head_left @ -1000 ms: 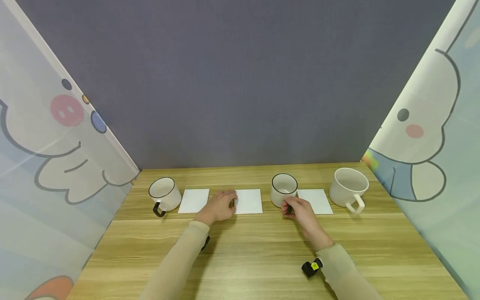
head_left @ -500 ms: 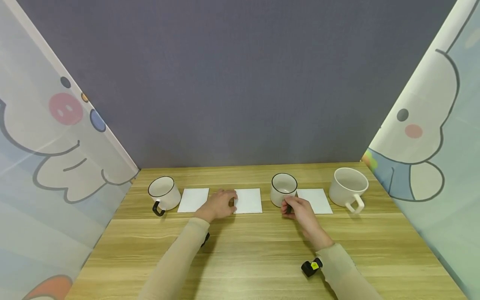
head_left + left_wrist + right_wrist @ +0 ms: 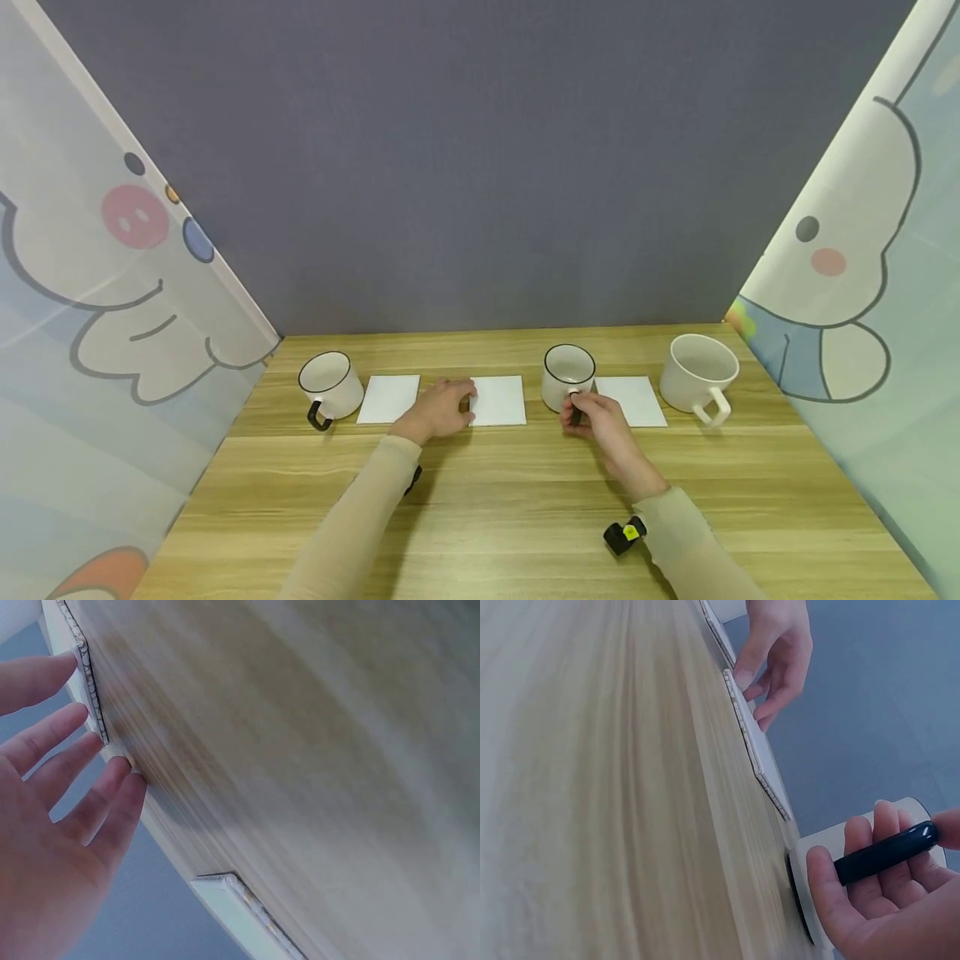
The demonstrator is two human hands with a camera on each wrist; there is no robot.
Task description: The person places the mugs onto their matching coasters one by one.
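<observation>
My left hand rests at the left edge of the middle white square coaster. In the left wrist view its fingers are loosely bent and spread, and the thumb meets the coaster's edge. With my right hand I grip the black handle of a white mug with a dark rim. The mug stands upright on the table between the middle coaster and the right coaster. The fingers curl behind the handle in the right wrist view.
A second dark-rimmed white mug with a black handle stands at the left, beside the left coaster. At the right is a larger all-white mug. A grey panel rises behind the wooden table; printed curtains flank it.
The mug's handle has swung slightly left in my right hand, showing more of its upper joint. My left hand stays in place at the coaster.
</observation>
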